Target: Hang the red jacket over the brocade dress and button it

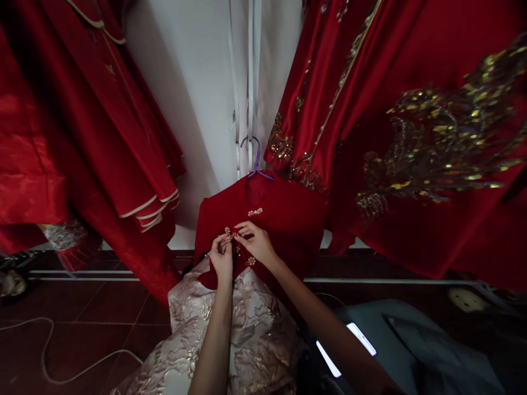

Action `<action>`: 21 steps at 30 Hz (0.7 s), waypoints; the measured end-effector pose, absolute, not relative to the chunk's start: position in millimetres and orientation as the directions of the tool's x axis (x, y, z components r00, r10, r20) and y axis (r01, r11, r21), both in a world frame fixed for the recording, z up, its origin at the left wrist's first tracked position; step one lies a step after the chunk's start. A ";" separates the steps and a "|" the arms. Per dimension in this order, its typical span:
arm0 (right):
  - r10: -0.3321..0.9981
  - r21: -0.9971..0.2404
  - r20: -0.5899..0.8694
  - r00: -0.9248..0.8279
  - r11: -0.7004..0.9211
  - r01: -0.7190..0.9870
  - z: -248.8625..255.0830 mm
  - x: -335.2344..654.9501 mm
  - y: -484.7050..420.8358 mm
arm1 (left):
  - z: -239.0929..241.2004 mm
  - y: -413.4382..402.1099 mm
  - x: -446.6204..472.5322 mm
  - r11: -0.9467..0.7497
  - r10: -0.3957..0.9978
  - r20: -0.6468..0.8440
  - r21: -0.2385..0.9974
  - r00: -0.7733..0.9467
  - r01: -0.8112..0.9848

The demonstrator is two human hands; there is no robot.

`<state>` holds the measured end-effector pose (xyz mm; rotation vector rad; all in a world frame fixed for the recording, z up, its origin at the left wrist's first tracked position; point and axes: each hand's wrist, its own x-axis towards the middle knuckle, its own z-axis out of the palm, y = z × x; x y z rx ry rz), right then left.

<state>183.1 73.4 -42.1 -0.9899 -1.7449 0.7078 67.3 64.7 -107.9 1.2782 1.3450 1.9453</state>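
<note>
Fingers (244, 225) clamped: left hand (223, 257) and right hand (257, 244) pinched a beaded fastening (234, 236) on the red garment (292, 219), whose purple hanger (257, 168) sat at twelve o'clock!

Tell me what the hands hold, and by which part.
The red garment: the left hand and right hand pinch its front at a beaded fastener; exactly what each fingertip grips is too small to tell.

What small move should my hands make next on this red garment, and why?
Perhaps ease the beaded fastener together: your left hand and right hand both pinch at it, and the beaded clasp above lies across the red garment.
</note>
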 end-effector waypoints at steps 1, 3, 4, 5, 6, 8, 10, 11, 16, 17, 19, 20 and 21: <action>0.868 -0.811 0.458 -0.193 0.497 0.308 -42.8 182.0 75.0 | -107.7 64.6 66.8 -0.421 0.771 0.430 0.898 -0.469 0.132; 0.870 -0.811 0.453 -0.196 0.493 0.314 -44.0 180.3 76.8 | -106.8 64.1 66.7 -0.411 0.780 0.413 0.905 -0.470 0.114; 0.870 -0.809 0.452 -0.198 0.493 0.319 -44.3 179.7 76.9 | -106.1 63.8 67.0 -0.406 0.785 0.400 0.909 -0.473 0.095; 0.870 -0.805 0.454 -0.195 0.494 0.328 -44.5 179.1 76.6 | -105.2 63.5 67.5 -0.401 0.789 0.383 0.913 -0.479 0.069; 0.869 -0.801 0.458 -0.188 0.495 0.338 -44.5 178.5 75.9 | -104.2 63.1 68.1 -0.396 0.795 0.365 0.917 -0.485 0.042; 0.867 -0.790 0.466 -0.177 0.498 0.358 -44.4 177.3 74.1 | -101.9 62.1 69.4 -0.378 0.805 0.328 0.926 -0.495 -0.002; 0.863 -0.777 0.476 -0.167 0.502 0.381 -44.6 176.2 72.5 | -99.6 60.7 70.5 -0.362 0.809 0.307 0.932 -0.501 -0.013; 0.860 -0.768 0.483 -0.162 0.506 0.394 -45.0 175.9 71.9 | -98.5 59.9 70.9 -0.360 0.808 0.308 0.933 -0.503 -0.007; 0.838 -0.741 0.516 -0.178 0.540 0.399 -47.6 178.2 72.0 | -96.6 56.7 70.9 -0.390 0.775 0.377 0.917 -0.508 0.086; 0.836 -0.743 0.515 -0.188 0.545 0.389 -48.0 179.1 72.4 | -97.2 56.6 70.5 -0.394 0.772 0.390 0.913 -0.502 0.104; 0.835 -0.748 0.513 -0.201 0.549 0.373 -48.4 180.1 73.5 | -98.6 57.4 69.6 -0.398 0.769 0.404 0.909 -0.495 0.125; 0.835 -0.749 0.513 -0.201 0.550 0.369 -48.5 180.2 74.2 | -99.2 58.2 69.1 -0.400 0.768 0.406 0.908 -0.496 0.125; 0.835 -0.751 0.513 -0.199 0.549 0.368 -48.5 179.9 74.9 | -99.6 59.1 68.7 -0.403 0.767 0.407 0.907 -0.497 0.120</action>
